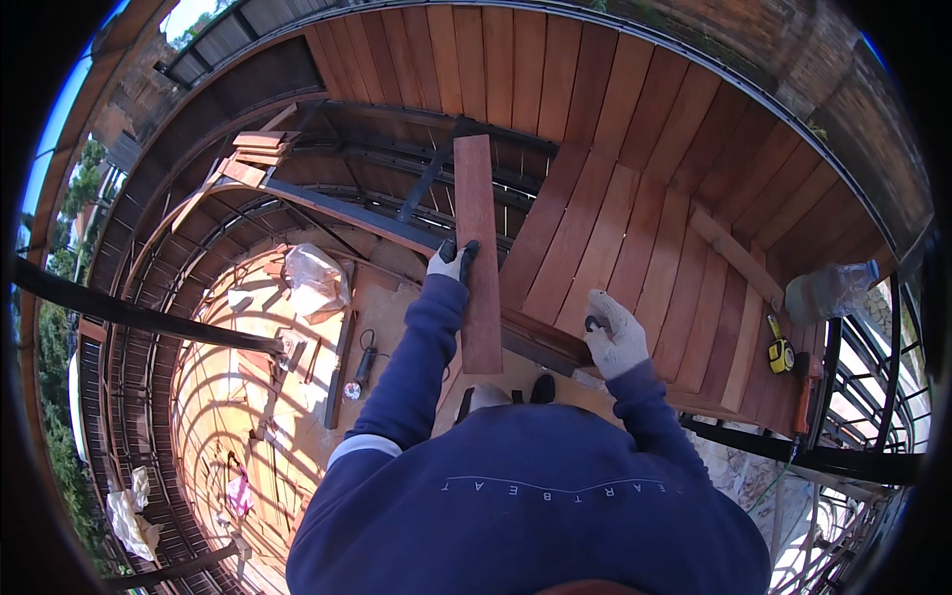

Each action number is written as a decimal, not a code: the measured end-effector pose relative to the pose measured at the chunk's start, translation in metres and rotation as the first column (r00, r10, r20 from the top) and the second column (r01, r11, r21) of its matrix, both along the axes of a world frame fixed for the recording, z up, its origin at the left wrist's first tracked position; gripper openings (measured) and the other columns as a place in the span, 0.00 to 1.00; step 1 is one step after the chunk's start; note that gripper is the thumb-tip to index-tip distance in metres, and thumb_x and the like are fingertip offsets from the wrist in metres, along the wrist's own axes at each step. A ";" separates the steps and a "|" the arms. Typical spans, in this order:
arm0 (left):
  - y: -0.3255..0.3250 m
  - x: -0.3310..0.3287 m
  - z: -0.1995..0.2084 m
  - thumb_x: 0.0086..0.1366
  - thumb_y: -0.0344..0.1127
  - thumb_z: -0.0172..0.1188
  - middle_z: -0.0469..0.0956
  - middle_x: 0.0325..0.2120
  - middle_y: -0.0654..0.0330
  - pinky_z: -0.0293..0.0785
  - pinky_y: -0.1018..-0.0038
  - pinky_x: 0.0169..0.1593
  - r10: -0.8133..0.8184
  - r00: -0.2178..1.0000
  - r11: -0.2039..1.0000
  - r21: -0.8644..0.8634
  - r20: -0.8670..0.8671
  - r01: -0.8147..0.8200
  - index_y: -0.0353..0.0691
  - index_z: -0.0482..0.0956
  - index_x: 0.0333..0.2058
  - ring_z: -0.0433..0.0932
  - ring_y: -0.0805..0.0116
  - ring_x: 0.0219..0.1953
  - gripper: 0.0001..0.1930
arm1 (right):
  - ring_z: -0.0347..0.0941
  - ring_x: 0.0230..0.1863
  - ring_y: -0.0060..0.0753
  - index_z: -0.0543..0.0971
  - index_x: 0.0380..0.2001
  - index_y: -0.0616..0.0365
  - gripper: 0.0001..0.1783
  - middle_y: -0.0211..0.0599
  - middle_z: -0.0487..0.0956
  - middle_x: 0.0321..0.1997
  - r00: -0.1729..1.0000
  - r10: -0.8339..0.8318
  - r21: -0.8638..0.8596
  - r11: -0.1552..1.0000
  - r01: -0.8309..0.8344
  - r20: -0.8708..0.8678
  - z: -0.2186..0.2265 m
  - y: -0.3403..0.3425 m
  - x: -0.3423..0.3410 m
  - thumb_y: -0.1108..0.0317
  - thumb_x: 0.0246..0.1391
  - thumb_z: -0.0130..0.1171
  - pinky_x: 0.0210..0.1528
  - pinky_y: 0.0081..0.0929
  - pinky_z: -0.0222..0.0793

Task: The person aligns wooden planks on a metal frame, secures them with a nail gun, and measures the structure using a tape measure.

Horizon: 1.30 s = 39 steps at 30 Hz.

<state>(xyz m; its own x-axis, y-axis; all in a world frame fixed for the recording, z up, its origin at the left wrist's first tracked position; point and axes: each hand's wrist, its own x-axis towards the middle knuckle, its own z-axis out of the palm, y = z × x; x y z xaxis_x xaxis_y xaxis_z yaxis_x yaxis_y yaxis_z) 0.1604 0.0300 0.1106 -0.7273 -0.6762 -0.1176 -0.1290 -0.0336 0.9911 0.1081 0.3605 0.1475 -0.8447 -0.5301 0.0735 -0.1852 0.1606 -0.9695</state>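
Note:
My left hand (pixel 452 262), in a pale glove with dark fingertips, grips the left edge of a reddish wooden board (pixel 478 198). The board points away from me, its far end lying over the open metal frame (pixel 426 183). Beside it on the right runs a bench seat of fitted wooden slats (pixel 595 248). My right hand (pixel 617 335), gloved too, is curled closed above the front edge of the seat. A small dark bit shows at its fingers; whether that is a fingertip or a held thing is unclear.
A loose wooden strip (pixel 736 256) rests on the slats, near a yellow tape measure (pixel 780 349), a clear plastic jug (pixel 831 291) and an orange-and-black tool (pixel 808 382). Left, cut boards (pixel 260 149) are stacked on the frame. An angle grinder (pixel 364 365) and plastic sheeting (pixel 315 280) lie below.

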 end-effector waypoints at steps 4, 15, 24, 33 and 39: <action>-0.044 -0.040 -0.033 0.63 0.41 0.66 0.83 0.36 0.57 0.75 0.69 0.45 -0.069 0.997 0.997 -0.046 0.022 0.070 0.34 0.80 0.45 0.78 0.68 0.37 0.18 | 0.75 0.55 0.52 0.77 0.56 0.63 0.27 0.51 0.79 0.51 0.851 -0.246 0.269 0.876 0.400 -0.464 -0.008 0.027 -0.058 0.73 0.49 0.63 0.60 0.40 0.70; -0.068 -0.154 -0.068 0.62 0.46 0.68 0.84 0.35 0.53 0.77 0.68 0.44 -0.416 0.886 0.905 -0.005 0.206 0.426 0.34 0.81 0.42 0.82 0.60 0.37 0.20 | 0.70 0.61 0.59 0.79 0.52 0.61 0.30 0.56 0.77 0.56 0.674 -0.188 0.467 0.590 0.659 -0.715 -0.026 0.020 -0.073 0.69 0.40 0.66 0.65 0.47 0.65; -0.072 -0.180 -0.095 0.61 0.46 0.69 0.85 0.34 0.54 0.76 0.68 0.42 -0.456 0.856 0.880 -0.018 0.244 0.474 0.34 0.82 0.39 0.82 0.62 0.35 0.18 | 0.71 0.61 0.57 0.80 0.52 0.61 0.29 0.54 0.78 0.55 0.669 -0.189 0.491 0.543 0.681 -0.719 -0.032 0.015 -0.076 0.71 0.40 0.67 0.65 0.45 0.66; -0.070 -0.171 -0.089 0.62 0.49 0.68 0.84 0.38 0.57 0.76 0.72 0.43 -0.495 0.857 0.864 0.185 0.144 0.469 0.33 0.81 0.45 0.81 0.67 0.37 0.23 | 0.72 0.60 0.56 0.80 0.52 0.60 0.30 0.54 0.78 0.54 0.657 -0.164 0.499 0.525 0.690 -0.736 -0.035 0.013 -0.077 0.72 0.40 0.67 0.64 0.45 0.66; -0.082 -0.152 -0.085 0.62 0.52 0.68 0.84 0.37 0.56 0.75 0.73 0.43 -0.607 0.750 0.791 0.281 0.261 0.543 0.34 0.81 0.41 0.80 0.68 0.37 0.24 | 0.72 0.60 0.55 0.80 0.52 0.59 0.30 0.53 0.78 0.55 0.671 -0.171 0.517 0.511 0.686 -0.721 -0.032 0.012 -0.078 0.72 0.39 0.67 0.64 0.44 0.66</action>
